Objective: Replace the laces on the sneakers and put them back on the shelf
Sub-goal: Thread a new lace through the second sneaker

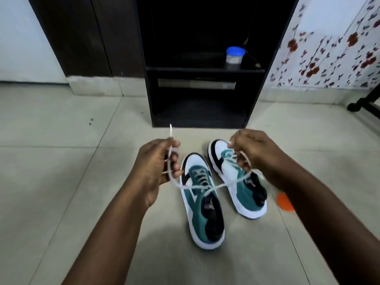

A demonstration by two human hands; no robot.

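Note:
Two teal, white and black sneakers stand side by side on the tiled floor, toes pointing away from me. The left sneaker (203, 204) is laced with a white lace (224, 184) whose two ends run up and outward from its top eyelets. My left hand (156, 167) grips one end, with the tip sticking up above the fist. My right hand (253, 153) grips the other end, held over the right sneaker (238, 177) and hiding part of it. Both hands hover above the shoes.
A dark open shelf unit (199, 95) stands just beyond the shoes; a blue-lidded jar (235, 55) sits on its middle shelf. An orange object (284, 202) lies on the floor to the right. A black stand foot (362, 102) is at far right.

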